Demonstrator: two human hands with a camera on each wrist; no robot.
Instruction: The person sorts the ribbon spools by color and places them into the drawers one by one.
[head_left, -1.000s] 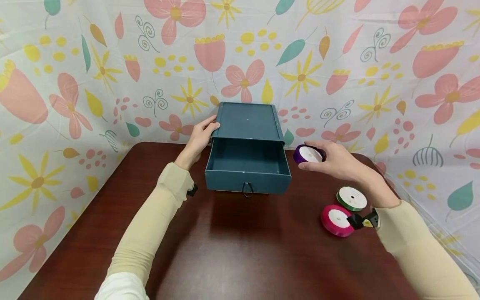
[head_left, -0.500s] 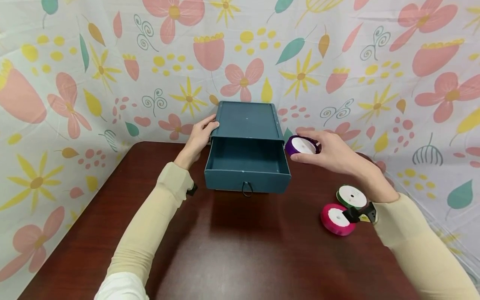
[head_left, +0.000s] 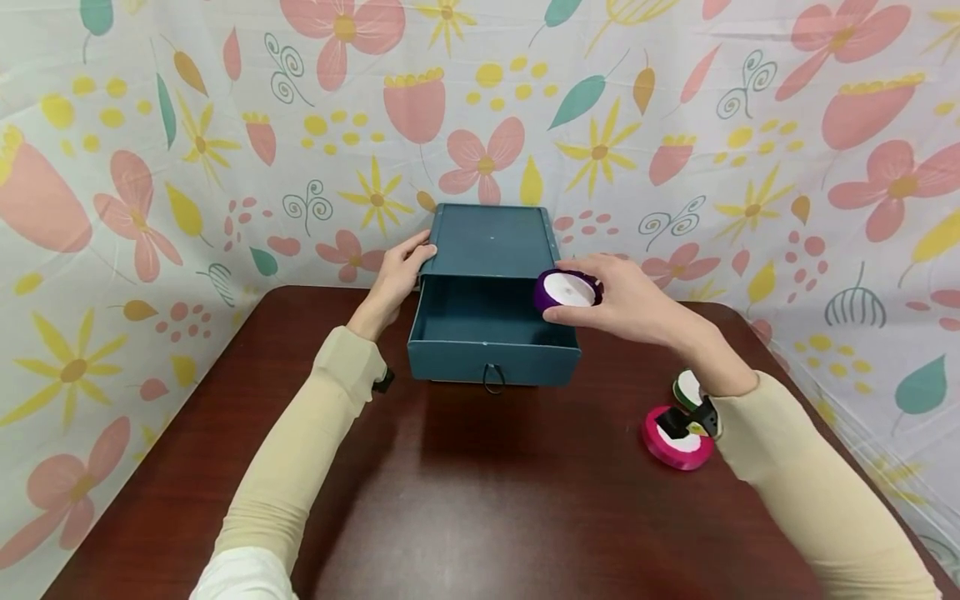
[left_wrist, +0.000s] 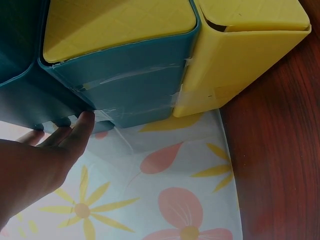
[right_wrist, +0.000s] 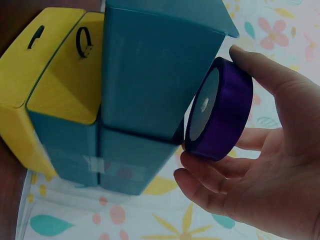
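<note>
While resting the left hand [head_left: 397, 275] against the left side of the blue cabinet [head_left: 491, 237], lays the thumb on the top edge and the fingers fairly straight along the wall, with a relaxed grip. Beneath that blue section, shows a blue unit with a yellow front [right_wrist: 65, 82] and then a yellow unit [left_wrist: 240, 65]. Farther right, shows a blue drawer [head_left: 450, 362] jutting from the cabinet, with a black loop pull [head_left: 494, 379] on its front. At the drawer's rear right, pinches the purple ribbon spool [right_wrist: 232, 107] between thumb and fingers of the right hand [head_left: 630, 302], with the grip closed on its rim; seems to be over the drawer's right edge, though cannot tell whether touching. Farthest right on the dark worktop [head_left: 480, 508], has a pink spool [head_left: 675, 454] near a green spool [head_left: 685, 387], both partly covered by the right wrist.
</note>
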